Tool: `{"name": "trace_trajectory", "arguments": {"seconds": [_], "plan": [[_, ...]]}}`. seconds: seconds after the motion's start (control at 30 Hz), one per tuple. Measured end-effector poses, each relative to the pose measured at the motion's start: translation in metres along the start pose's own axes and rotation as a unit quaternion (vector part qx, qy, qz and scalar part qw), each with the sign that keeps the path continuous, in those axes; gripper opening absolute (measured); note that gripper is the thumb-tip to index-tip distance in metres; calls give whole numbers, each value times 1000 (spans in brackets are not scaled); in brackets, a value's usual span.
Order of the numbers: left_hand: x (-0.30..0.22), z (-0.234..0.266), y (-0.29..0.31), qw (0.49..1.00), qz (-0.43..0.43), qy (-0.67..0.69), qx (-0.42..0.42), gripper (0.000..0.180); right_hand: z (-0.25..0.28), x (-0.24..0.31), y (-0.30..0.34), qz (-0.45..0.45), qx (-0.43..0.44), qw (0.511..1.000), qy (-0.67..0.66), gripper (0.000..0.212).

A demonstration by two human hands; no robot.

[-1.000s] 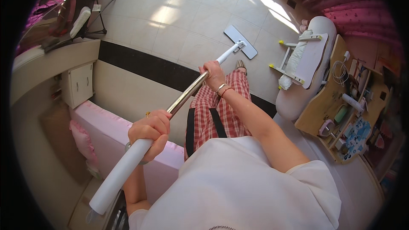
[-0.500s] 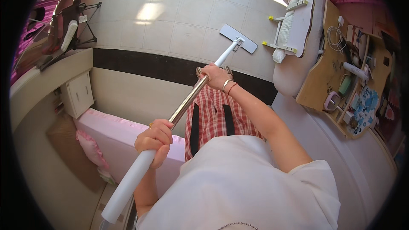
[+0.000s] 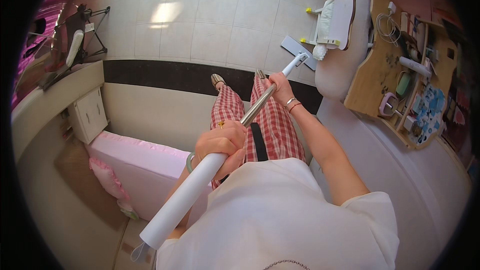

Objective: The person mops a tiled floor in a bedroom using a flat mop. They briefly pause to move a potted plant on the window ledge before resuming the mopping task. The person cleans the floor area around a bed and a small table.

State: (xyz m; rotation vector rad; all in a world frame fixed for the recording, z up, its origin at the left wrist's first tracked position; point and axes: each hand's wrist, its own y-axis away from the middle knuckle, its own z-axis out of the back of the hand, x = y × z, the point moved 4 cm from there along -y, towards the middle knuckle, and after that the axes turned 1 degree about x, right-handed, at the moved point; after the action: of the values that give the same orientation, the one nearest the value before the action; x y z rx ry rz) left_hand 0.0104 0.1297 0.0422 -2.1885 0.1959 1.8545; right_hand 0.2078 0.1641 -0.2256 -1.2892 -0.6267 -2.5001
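A flat mop [image 3: 182, 201] slants across my body, its thick white handle end low on the left with a small hanging loop. My left hand [image 3: 220, 144], with a ring and a pale green bangle, is closed round the pole where the white grip meets the silver tube. Farther down the pole, my right hand [image 3: 281, 88] is wrapped round the metal tube, bracelets at its wrist. The white rectangular mop head [image 3: 294, 47] lies on the tiled floor, just left of the white padded chair; its far right corner reaches toward the chair's legs.
A white chair [image 3: 341, 17] with yellow-tipped legs stands at the right, beside a wooden desk [image 3: 362, 77] holding a cable and small items. A dark floor strip [image 3: 160, 72] crosses ahead. At left are a folding chair [image 3: 75, 37], a white cabinet [image 3: 90, 112] and a pink-edged bed [image 3: 145, 162].
The mop head has slid right and slightly nearer, toward the chair. Both hands have moved right with the pole, and my feet have moved apart.
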Motion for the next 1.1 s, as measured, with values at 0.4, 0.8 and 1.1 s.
{"name": "trace_trajectory", "arguments": {"seconds": [0.4, 0.8, 1.1], "plan": [[-115, 134, 7, 979, 55, -153, 126, 24, -153, 167, -87, 54, -213, 966, -135, 25], [-114, 160, 27, 988, 2, -142, 58, 24, -145, 195, -130, 79, 112, 990, -41, 27], [-48, 103, 33, 988, -45, -113, -96, 17, -71, 109, -135, 75, 231, 962, 125, 23]]}}
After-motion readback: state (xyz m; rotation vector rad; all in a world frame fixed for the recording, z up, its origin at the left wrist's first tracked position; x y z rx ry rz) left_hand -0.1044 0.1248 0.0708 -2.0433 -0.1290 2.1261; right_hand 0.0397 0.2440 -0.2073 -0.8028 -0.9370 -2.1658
